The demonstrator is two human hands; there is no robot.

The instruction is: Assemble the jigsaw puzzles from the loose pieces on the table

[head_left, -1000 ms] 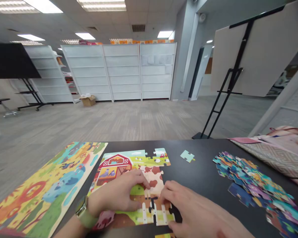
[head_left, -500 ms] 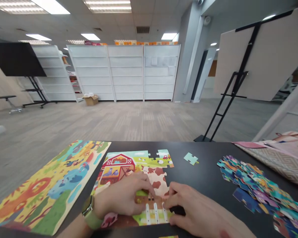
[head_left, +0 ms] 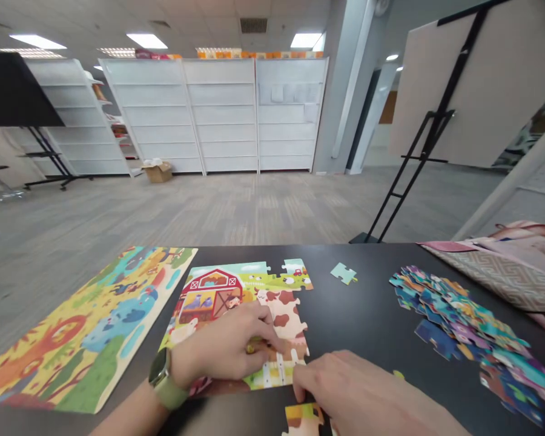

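Note:
A farm jigsaw puzzle (head_left: 209, 284) with a red barn and a brown-spotted cow lies on the black table, a gap in its top edge. My left hand (head_left: 236, 342), wearing a green-strapped watch (head_left: 166, 378), rests on its lower middle, fingers bent and thumb apart. At the puzzle's lower right corner is my right hand (head_left: 345, 387), bent fingers pointing down, holding nothing I can see. Its fingertips are close to a loose cow-patterned puzzle piece (head_left: 302, 416) at the bottom edge. A pale blue puzzle piece (head_left: 343, 273) lies apart, right of the puzzle.
On the left lies a yellow animal picture board (head_left: 118, 315). A heap of blue and purple puzzle pieces (head_left: 463, 327) spreads over the right side of the table (head_left: 367, 321). A patterned bag (head_left: 504, 272) sits at the far right edge. A small green-tipped bit (head_left: 398, 375) shows behind my right hand.
My right hand has moved off the fence part of the puzzle, toward me and down. My left hand stays on the puzzle. The view has tilted down, showing more of the loose cow-patterned puzzle piece.

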